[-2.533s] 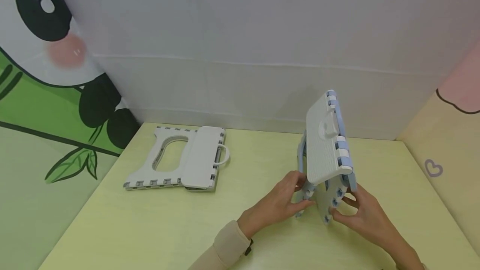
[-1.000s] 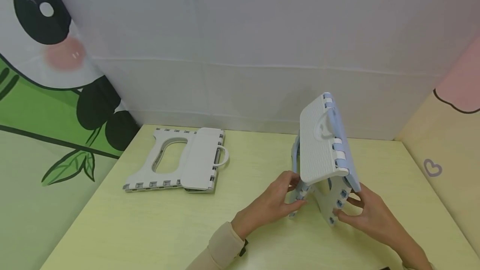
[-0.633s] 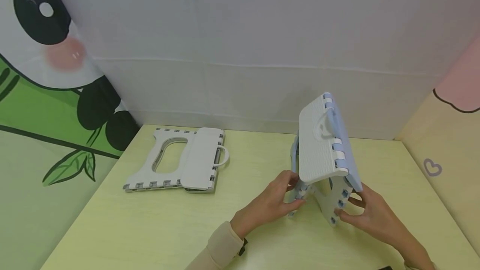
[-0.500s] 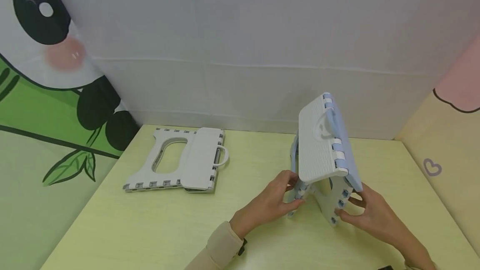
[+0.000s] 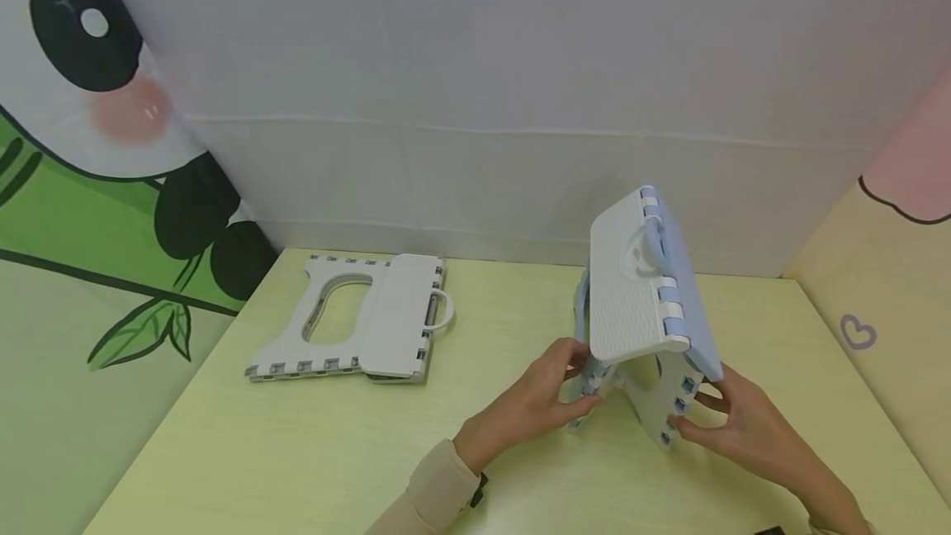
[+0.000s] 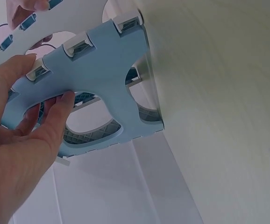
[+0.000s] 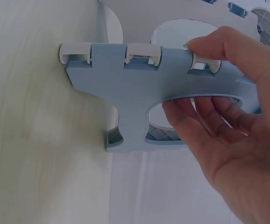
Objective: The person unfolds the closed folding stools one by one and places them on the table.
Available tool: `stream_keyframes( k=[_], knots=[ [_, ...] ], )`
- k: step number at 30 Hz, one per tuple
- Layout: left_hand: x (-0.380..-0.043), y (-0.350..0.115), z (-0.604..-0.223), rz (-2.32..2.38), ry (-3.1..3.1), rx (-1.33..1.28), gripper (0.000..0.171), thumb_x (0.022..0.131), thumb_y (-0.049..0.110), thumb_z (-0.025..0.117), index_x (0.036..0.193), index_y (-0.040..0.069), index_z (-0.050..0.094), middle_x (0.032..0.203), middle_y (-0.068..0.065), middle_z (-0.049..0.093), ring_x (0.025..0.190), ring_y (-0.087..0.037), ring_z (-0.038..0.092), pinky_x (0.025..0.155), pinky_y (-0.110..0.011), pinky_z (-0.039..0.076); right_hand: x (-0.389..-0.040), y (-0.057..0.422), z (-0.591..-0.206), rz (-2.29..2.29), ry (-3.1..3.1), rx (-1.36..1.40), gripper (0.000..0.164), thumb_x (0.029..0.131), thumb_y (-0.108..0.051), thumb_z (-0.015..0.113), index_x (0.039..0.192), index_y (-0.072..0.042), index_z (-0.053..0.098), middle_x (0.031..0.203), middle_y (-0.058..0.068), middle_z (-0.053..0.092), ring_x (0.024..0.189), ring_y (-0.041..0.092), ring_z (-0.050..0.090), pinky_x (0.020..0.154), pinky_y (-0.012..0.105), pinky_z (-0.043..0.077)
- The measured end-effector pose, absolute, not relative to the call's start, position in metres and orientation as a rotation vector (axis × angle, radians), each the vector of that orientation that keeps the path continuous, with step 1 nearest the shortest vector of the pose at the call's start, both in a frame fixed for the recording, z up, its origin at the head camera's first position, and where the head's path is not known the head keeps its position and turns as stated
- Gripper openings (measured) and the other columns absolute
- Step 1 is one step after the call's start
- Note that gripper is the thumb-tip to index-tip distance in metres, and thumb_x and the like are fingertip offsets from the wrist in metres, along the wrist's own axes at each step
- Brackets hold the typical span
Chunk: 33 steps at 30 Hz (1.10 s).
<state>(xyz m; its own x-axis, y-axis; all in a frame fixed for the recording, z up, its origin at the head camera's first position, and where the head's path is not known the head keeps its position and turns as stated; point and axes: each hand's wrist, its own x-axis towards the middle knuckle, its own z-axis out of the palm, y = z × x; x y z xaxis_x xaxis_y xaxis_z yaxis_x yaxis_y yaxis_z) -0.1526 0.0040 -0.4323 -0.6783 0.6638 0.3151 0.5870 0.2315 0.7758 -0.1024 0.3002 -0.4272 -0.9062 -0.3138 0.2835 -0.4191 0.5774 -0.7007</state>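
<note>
A white and blue folding stool [image 5: 631,279] stands half unfolded on the table's right side, its top panels tented and its legs spread apart. My left hand [image 5: 531,399] grips its left leg panel; in the left wrist view the thumb lies on the hinged edge of the blue leg panel [image 6: 97,65] and the fingers go through the opening. With my right hand [image 5: 743,428] I hold the right leg panel [image 7: 130,79] the same way, thumb on the edge and fingers curled into the cutout. Part of the stool's inside is hidden by the top.
A second folding stool [image 5: 371,316], white and grey, lies folded flat at the table's left, its small loop handle [image 5: 442,310] pointing right. The pale yellow table [image 5: 297,452] ends at a grey-white cloth [image 5: 475,106] behind. Printed side panels stand left and right.
The stool's legs have been drawn farther apart and its top panels have spread, the blue one tipping outward to the right. Both hands keep their hold; the flat stool stays put.
</note>
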Motion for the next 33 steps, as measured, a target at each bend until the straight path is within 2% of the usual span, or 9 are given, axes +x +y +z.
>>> stream_keyframes(
  k=[2, 5, 12, 21, 28, 33],
  knots=[
    [-0.1526, 0.0038, -0.4322, 1.452, 2.401, 1.224, 0.049, 0.096, 0.005, 0.073, 0.133, -0.001, 0.043, 0.127, -0.012, 0.053, 0.118, -0.016, 0.057, 0.106, -0.023, 0.047, -0.102, 0.3002, -0.4267, 1.231, -2.68, 0.624, 0.082, 0.079, -0.006, 0.09, 0.148, -0.003, 0.046, 0.134, -0.003, 0.058, 0.115, -0.009, 0.054, 0.084, 0.028, 0.061],
    [-0.1526, 0.0036, -0.4323, 1.456, 2.394, 1.227, 0.049, 0.096, 0.005, 0.073, 0.133, -0.001, 0.042, 0.127, -0.012, 0.053, 0.119, -0.016, 0.057, 0.106, -0.024, 0.048, -0.1013, 0.3005, -0.4262, 1.232, -2.686, 0.622, 0.081, 0.079, -0.007, 0.089, 0.148, -0.004, 0.046, 0.134, -0.009, 0.056, 0.115, -0.009, 0.054, 0.083, 0.028, 0.061],
    [-0.1523, 0.0025, -0.4318, 1.462, 2.383, 1.21, 0.049, 0.096, 0.004, 0.072, 0.134, -0.002, 0.042, 0.129, -0.012, 0.052, 0.12, -0.016, 0.056, 0.106, -0.029, 0.049, -0.1017, 0.3028, -0.4247, 1.227, -2.696, 0.632, 0.082, 0.081, -0.009, 0.089, 0.15, -0.006, 0.045, 0.134, -0.004, 0.057, 0.117, -0.01, 0.052, 0.084, 0.027, 0.061],
    [-0.1526, 0.0021, -0.4304, 1.471, 2.383, 1.219, 0.048, 0.096, 0.002, 0.072, 0.133, -0.003, 0.042, 0.128, -0.014, 0.052, 0.12, -0.019, 0.056, 0.106, -0.03, 0.049, -0.1024, 0.3053, -0.4233, 1.235, -2.68, 0.654, 0.082, 0.08, -0.005, 0.089, 0.15, -0.008, 0.046, 0.135, -0.017, 0.054, 0.119, -0.011, 0.051, 0.085, 0.023, 0.059],
    [-0.1531, 0.0012, -0.4307, 1.477, 2.376, 1.203, 0.048, 0.096, 0.002, 0.071, 0.133, -0.004, 0.043, 0.128, -0.014, 0.052, 0.12, -0.02, 0.056, 0.106, -0.027, 0.049, -0.1023, 0.3069, -0.422, 1.235, -2.688, 0.662, 0.082, 0.08, -0.006, 0.089, 0.15, -0.01, 0.046, 0.134, -0.015, 0.056, 0.119, -0.011, 0.051, 0.086, 0.023, 0.058],
    [-0.1526, 0.0004, -0.4293, 1.484, 2.366, 1.207, 0.047, 0.096, 0.002, 0.071, 0.133, -0.004, 0.043, 0.128, -0.016, 0.052, 0.12, -0.023, 0.057, 0.107, -0.029, 0.049, -0.1021, 0.3084, -0.421, 1.239, -2.685, 0.674, 0.08, 0.081, -0.005, 0.088, 0.149, -0.012, 0.047, 0.132, -0.015, 0.057, 0.119, -0.011, 0.051, 0.087, 0.023, 0.058]
  ],
)
